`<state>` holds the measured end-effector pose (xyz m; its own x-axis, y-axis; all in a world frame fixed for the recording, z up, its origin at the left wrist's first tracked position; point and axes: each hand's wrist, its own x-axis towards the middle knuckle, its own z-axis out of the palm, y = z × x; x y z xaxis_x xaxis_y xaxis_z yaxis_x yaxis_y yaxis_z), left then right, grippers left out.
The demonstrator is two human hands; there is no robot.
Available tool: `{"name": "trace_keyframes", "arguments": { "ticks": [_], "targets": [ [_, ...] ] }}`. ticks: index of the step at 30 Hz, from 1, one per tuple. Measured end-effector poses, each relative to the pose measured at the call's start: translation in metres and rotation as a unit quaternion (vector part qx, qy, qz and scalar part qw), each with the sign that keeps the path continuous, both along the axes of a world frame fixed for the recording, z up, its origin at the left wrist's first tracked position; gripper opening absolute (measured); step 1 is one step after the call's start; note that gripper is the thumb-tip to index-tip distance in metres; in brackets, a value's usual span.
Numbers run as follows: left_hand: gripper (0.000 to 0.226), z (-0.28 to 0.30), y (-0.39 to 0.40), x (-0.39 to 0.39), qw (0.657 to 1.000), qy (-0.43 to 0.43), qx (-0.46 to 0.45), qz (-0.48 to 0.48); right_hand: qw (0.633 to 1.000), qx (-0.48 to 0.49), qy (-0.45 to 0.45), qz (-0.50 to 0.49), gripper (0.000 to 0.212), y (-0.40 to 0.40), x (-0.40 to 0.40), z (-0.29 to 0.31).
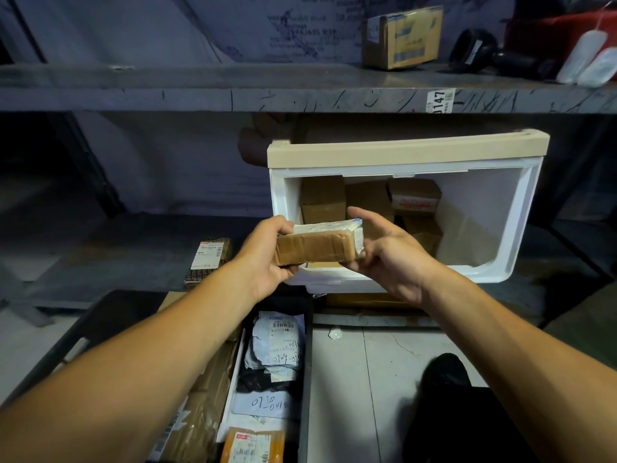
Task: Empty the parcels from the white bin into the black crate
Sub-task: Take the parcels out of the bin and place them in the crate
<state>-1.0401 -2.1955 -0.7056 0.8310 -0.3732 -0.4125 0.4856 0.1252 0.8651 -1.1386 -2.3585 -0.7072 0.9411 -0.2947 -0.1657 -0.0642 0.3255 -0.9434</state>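
Both the left hand [267, 259] and the right hand [384, 252] grip the taped brown parcel [317, 247] by its short ends, at six o'clock of the white bin [510, 228], above the black crate [309, 329]; it seems light, stiff, a little slippery.

Two hands, the left hand [263, 259] and the right hand [390, 259], are seen, with one tape-wrapped brown parcel [317, 245] held between them. One white bin [521, 202] is counted on the lower shelf, and at least five brown cardboard parcels [323, 198] can be made out inside it; those behind are too shadowed to be tallied. One black crate [305, 362] is seen near, in which about six parcels and mailing bags [278, 342] are piled, their exact number obscured by overlap. One labelled packet [208, 259] is counted at left on the shelf. One cardboard box [402, 36] is counted far, on the upper shelf.
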Motion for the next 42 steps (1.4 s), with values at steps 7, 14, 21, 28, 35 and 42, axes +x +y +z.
{"name": "trace_keyframes", "arguments": {
  "ticks": [7, 14, 21, 28, 35, 42],
  "targets": [
    [0.033, 0.001, 0.0, 0.004, 0.995, -0.096, 0.015, -0.015, 0.997, 0.021, 0.072, 0.022, 0.014, -0.007, -0.001, 0.0],
    [0.038, -0.007, -0.005, 0.006, 0.995, -0.094, -0.005, 0.035, 0.994, -0.039, 0.106, 0.004, 0.008, 0.0, 0.005, -0.012],
    [0.028, -0.008, 0.0, 0.0, 0.996, -0.075, 0.036, -0.024, 0.995, -0.057, 0.066, -0.054, 0.007, -0.006, 0.007, -0.01],
    [0.02, -0.008, 0.002, 0.004, 0.993, -0.068, 0.071, -0.062, 0.996, -0.02, 0.054, -0.061, 0.014, -0.013, 0.007, -0.009],
    [0.024, -0.013, -0.001, -0.001, 0.98, -0.068, 0.092, -0.165, 0.997, -0.037, 0.056, -0.023, 0.024, -0.015, 0.003, -0.006],
    [0.021, -0.016, -0.008, 0.002, 0.996, -0.057, 0.009, -0.065, 0.995, 0.014, 0.03, -0.091, 0.016, -0.016, 0.009, -0.013]
  ]
}}
